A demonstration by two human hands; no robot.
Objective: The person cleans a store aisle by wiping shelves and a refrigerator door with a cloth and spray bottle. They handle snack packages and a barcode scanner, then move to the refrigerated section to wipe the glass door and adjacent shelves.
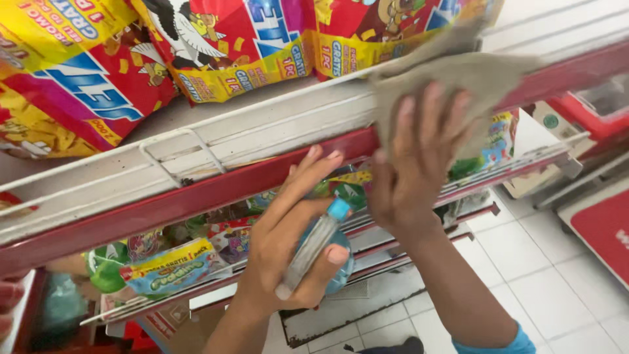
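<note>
Head view, looking down along a shop shelf unit. The right hand is lying with its palm flat and fingers spread on a grey-beige cloth, pressing it against the front edge of the white shelf, at about 1 o'clock from frame centre; the hand is not closing around the cloth, only pinning it under the open palm. The cloth is draping over the shelf lip and covering part of the red price rail beneath it. The left hand is sitting at about 6 o'clock, just below the rail, wrapping thumb and lower fingers around a small spray bottle with a clear blue body and light blue cap; its index and middle fingers are extending upward and touching the red rail. The bottle is pointing its cap toward 1 o'clock, close under the right wrist. On top of the shelf, from 9 to 12 o'clock, large red and yellow snack bags are lying with cartoon figures on them. Below the rail, at 7 to 8 o'clock, smaller green and blue packets are resting on a lower wire shelf. White floor tiles are showing at 4 o'clock. A blue sleeve cuff is showing on the right forearm at 5 o'clock.
</note>
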